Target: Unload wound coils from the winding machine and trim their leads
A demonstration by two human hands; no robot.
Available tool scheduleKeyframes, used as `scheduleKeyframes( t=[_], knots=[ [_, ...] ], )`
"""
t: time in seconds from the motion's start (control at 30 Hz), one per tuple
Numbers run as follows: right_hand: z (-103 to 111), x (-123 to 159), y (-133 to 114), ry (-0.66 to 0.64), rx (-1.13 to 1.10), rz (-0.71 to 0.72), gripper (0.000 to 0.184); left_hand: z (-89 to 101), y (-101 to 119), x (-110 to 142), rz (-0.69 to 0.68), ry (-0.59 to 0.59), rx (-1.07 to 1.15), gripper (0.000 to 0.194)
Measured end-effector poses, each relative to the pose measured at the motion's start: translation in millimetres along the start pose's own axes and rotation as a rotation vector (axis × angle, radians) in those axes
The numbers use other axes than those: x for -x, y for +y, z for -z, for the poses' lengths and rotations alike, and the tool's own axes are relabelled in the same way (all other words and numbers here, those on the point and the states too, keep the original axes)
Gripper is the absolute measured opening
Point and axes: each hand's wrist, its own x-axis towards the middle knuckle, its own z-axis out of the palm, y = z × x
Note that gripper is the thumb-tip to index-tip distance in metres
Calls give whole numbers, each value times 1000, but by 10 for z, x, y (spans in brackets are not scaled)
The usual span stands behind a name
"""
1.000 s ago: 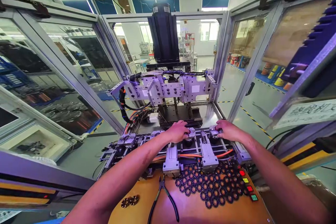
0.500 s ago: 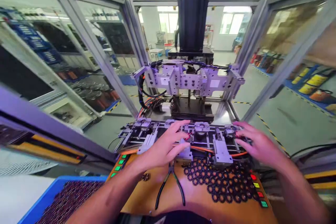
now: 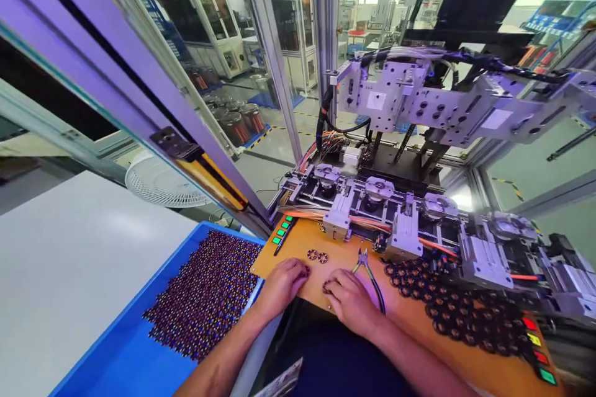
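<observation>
Near the front edge of the orange-brown work board, my left hand (image 3: 280,287) is closed, its fingertips round a small dark ring-shaped part, mostly hidden. To its right, my right hand (image 3: 352,301) pinches another ring-shaped part, whose dark, copper-tinted edge (image 3: 326,287) shows at the fingertips. Just beyond the hands, two loose ring-shaped parts (image 3: 323,257) lie side by side on the board. Cutting pliers (image 3: 364,259) with their jaws pointing away rest beside my right hand, which covers part of their handles.
At left, a blue tray (image 3: 116,347) holds a mass of small ring parts. Many black rings (image 3: 459,310) cover the board's right side. Behind runs a row of metal clamping fixtures (image 3: 379,189), under a machine head (image 3: 419,102). Green buttons (image 3: 282,229) and coloured buttons (image 3: 535,340) flank the board.
My view has turned left and down. Both hands have come back from the fixtures to the front of the board and closed on ring-shaped parts.
</observation>
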Motion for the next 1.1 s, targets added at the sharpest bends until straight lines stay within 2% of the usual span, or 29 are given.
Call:
scheduleKeyframes(
  t=[0.1,0.2,0.27,0.33,0.4,0.53,0.63,0.83,0.97,1.03,1.1],
  knots=[
    [-182,-153,-80,36,52,-16,13,-82,-40,10,14,85,9,8],
    [-113,-7,-148,94,82,-25,20,-144,-63,3,14,165,-5,39],
    [3,208,-163,136,99,-31,23,-213,-60,-55,-24,185,-13,62],
    [121,459,-140,189,130,-48,24,-305,-44,-151,-77,188,-20,72],
    [226,700,-79,246,175,-77,23,-406,-25,-253,-118,200,-30,64],
    [415,1034,135,357,287,-187,19,-546,-33,-368,-141,259,-61,32],
    [520,1114,321,424,359,-277,18,-569,-70,-376,-144,308,-84,30],
    [484,951,585,457,401,-353,20,-470,-59,-151,-119,401,-123,62],
    [445,826,627,469,362,-342,22,-282,31,124,-69,458,-108,60],
    [499,783,541,482,312,-309,23,-150,162,197,-60,463,-51,56],
    [601,737,352,486,234,-259,20,-11,381,196,-85,412,59,47]
  ],
)
